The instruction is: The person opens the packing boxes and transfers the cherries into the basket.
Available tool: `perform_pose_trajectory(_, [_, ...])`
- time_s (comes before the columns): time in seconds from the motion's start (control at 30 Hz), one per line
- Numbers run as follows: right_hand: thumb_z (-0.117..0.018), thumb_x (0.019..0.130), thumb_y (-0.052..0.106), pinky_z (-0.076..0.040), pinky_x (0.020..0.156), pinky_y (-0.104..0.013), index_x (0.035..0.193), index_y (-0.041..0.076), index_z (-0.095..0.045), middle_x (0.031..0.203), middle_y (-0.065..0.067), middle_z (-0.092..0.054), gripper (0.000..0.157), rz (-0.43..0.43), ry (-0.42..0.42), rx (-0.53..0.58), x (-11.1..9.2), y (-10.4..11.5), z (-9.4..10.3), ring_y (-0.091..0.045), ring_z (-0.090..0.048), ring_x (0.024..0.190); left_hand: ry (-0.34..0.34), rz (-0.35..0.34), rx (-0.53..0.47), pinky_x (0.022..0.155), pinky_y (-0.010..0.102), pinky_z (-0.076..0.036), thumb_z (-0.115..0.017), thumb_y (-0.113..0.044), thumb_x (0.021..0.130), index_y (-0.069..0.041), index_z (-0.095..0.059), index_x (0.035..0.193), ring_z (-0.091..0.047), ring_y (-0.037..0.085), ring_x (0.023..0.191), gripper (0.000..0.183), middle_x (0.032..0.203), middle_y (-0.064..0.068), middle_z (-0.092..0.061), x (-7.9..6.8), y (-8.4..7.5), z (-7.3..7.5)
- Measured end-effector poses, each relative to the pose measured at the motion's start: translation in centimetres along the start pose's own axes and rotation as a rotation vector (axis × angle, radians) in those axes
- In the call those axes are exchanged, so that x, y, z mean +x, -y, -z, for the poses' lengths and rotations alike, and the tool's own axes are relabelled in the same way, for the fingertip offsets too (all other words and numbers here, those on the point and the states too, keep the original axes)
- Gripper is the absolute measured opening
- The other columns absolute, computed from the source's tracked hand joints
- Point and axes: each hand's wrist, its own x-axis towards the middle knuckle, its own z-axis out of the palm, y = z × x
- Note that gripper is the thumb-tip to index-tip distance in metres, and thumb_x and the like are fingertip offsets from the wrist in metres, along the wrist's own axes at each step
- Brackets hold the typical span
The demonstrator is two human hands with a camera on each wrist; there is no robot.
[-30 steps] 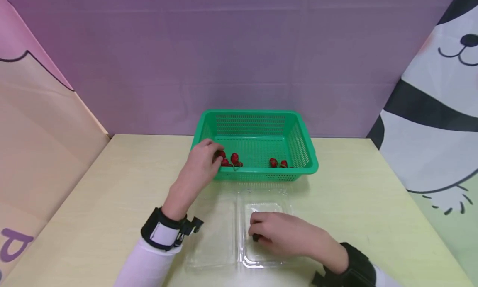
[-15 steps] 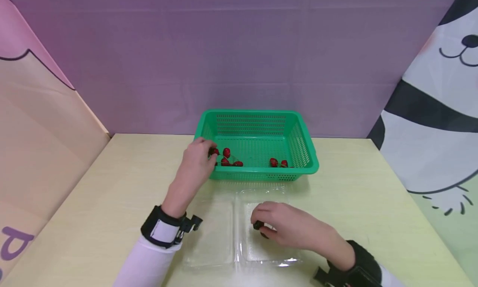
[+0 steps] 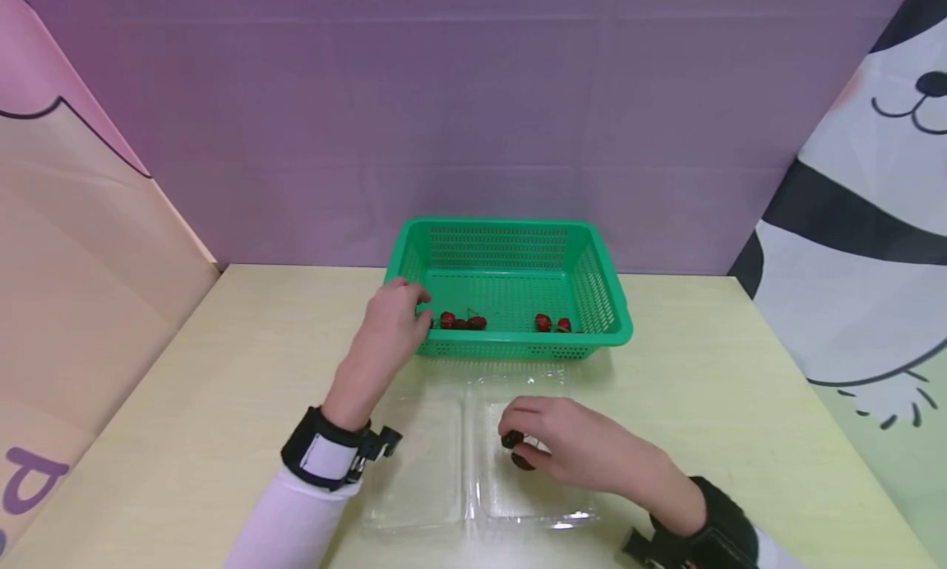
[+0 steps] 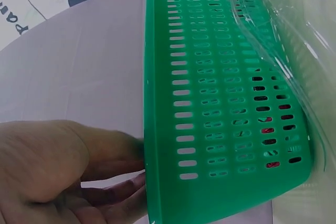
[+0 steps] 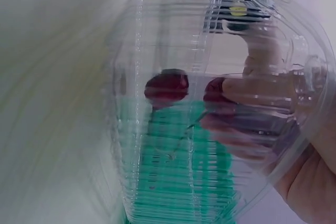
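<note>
My left hand (image 3: 394, 316) reaches over the front left corner of the green basket (image 3: 510, 345), thumb and forefinger apart, with a gap showing between them. Several red cherries (image 3: 462, 322) lie beside its fingertips. In the left wrist view, the basket's rim hides the fingertips of the left hand (image 4: 100, 177). Over the right half of a clear plastic clamshell box (image 3: 468, 470), my right hand (image 3: 573, 441) pinches a dark cherry (image 3: 510, 440). A second cherry (image 3: 523, 462) is just below it. Through the box wall, the right wrist view shows the pinched cherry (image 5: 214, 92) and the lower one (image 5: 167, 87).
More cherries (image 3: 551, 323) lie at the basket's front right. The basket stands at the back of the pale table (image 3: 703, 388), against a purple backdrop (image 3: 481, 125). The clamshell box lies unfolded in front of it.
The cherries by my left hand rose a little, then dropped back to the basket floor, and its fingers parted. My right hand shifted slightly away from me with the cherry.
</note>
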Motion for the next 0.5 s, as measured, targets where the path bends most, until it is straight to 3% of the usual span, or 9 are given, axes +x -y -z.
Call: perform_pose_trajectory(0.5, [-0.08,0.086,0.0,-0.055,0.084,-0.022,0.104,0.009,-0.07,0.105,0.003,-0.066,0.023,0.019,-0.104,-0.035,-0.1,-0.48,0.58,-0.009,-0.065,0.093,0.017,-0.042,-0.005,0.08,0.041,-0.057,-0.069,-0.017,0.098,0.002,-0.074,0.113,-0.065,0.029,0.096,0.024,0.11,0.018,-0.069,-0.45,-0.22,-0.07])
